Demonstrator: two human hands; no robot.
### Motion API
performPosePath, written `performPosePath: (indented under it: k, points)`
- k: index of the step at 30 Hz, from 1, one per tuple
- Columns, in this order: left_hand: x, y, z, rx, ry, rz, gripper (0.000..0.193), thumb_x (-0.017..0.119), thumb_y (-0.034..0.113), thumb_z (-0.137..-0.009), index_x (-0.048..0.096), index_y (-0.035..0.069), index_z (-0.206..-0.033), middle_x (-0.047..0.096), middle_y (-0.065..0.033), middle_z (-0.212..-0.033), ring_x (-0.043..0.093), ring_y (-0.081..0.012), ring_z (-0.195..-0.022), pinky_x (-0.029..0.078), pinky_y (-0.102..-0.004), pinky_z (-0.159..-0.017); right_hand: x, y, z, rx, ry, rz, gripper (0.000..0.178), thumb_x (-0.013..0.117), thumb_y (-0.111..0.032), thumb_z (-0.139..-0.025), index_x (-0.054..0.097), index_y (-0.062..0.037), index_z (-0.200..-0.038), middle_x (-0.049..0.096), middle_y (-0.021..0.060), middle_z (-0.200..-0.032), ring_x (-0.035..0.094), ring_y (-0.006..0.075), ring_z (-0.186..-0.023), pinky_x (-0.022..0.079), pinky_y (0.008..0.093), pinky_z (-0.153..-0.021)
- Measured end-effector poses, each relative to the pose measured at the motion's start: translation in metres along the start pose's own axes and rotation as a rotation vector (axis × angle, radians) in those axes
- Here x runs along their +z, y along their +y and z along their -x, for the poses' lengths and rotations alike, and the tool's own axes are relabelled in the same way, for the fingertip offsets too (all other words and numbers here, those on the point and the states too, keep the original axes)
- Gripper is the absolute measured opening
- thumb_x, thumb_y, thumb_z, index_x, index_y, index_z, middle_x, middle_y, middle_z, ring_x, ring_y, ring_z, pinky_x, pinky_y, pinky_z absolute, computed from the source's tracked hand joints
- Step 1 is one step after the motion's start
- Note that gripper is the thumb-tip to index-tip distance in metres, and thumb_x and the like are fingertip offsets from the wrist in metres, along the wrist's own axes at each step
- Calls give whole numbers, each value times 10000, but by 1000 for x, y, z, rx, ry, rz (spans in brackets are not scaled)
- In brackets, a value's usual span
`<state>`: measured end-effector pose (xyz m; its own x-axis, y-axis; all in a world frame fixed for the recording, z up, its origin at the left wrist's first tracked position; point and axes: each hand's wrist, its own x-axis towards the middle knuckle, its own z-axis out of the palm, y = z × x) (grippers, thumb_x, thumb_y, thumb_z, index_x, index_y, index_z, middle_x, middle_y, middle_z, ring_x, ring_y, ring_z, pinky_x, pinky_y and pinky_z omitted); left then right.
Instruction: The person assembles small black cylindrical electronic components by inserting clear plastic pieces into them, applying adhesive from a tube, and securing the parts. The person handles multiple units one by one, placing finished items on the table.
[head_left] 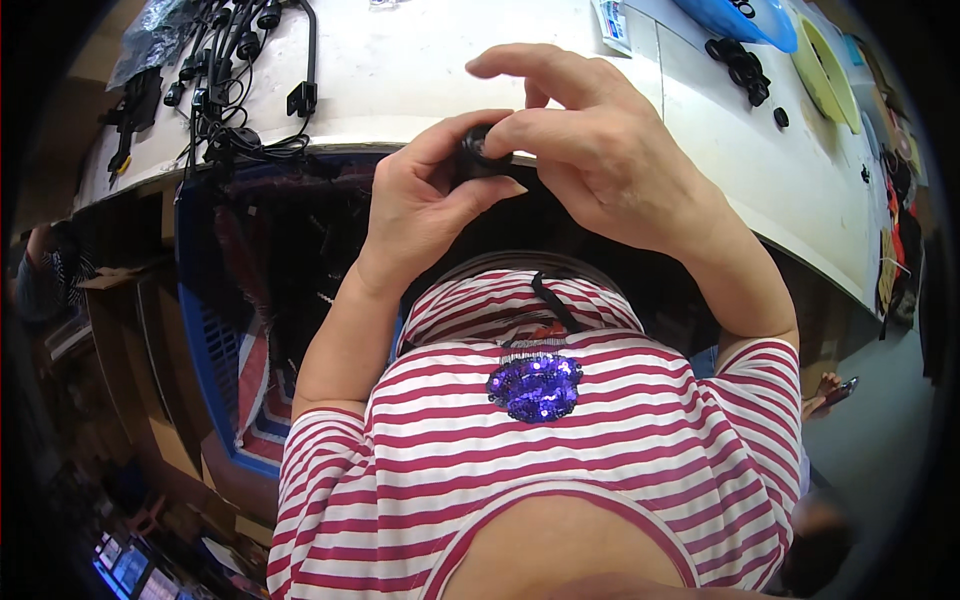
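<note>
My left hand (412,195) is closed around a short, round black part (474,157) with a ring-like open end, held just off the table's near edge. One finger of my right hand (615,150) presses at that open end, while another stretches out above it. The right thumb lies low, largely behind the other fingers, and the rest of that hand is apart from the part. The inside of the black part is hidden by the fingertip.
Black cabled lamp-like fittings (215,100) lie on the white table (400,60) at the left. Far right are a blue bowl (772,22), a yellow-green basin (822,75) and black rings (742,70). A white-blue tube (612,25) lies at the back. Below sits a blue basket (195,300).
</note>
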<state>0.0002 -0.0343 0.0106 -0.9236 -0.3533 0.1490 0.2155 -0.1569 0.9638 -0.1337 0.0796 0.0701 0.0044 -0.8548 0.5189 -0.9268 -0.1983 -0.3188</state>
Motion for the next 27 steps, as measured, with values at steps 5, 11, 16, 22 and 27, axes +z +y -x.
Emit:
performPosePath:
  k: [5,11,16,22,27]
  points:
    - [0,4,-3,130,156,87,453,661,-14,-750,491,-47,-1168,559,-38,-912,515,-78,-796,443,-203,-701,10,-16,36,407,-58,-439,253,625,-55,-707,578,-48,-955,554,138,-1021,577,262,-835,453,350,-708]
    - [1,-4,-8,145,146,312,568,577,285,-855,354,-48,-1258,494,-55,-937,461,-107,-771,388,-239,-686,101,-11,98,823,-384,-532,449,613,-286,-800,469,-19,-1130,567,150,-948,567,227,-903,440,312,-774]
    - [5,-7,-13,141,55,318,584,377,436,-917,299,-24,-1268,515,-67,-881,474,-136,-719,397,-281,-682,105,-1,103,808,-415,-980,329,573,-304,-821,481,-45,-1001,439,22,-747,431,112,-705,372,256,-637]
    - [3,-11,-16,171,56,367,543,381,440,-914,336,-6,-1221,485,-37,-743,425,-98,-602,361,-234,-583,90,6,109,751,-484,-1111,285,526,-316,-833,476,-57,-941,384,-11,-731,375,96,-668,323,239,-599]
    - [9,-10,-25,242,191,428,597,438,497,-861,340,17,-1203,384,10,-683,295,-83,-559,288,-247,-561,98,-4,101,739,-333,-1115,279,519,-296,-843,477,-39,-942,426,33,-734,395,111,-661,342,254,-600]
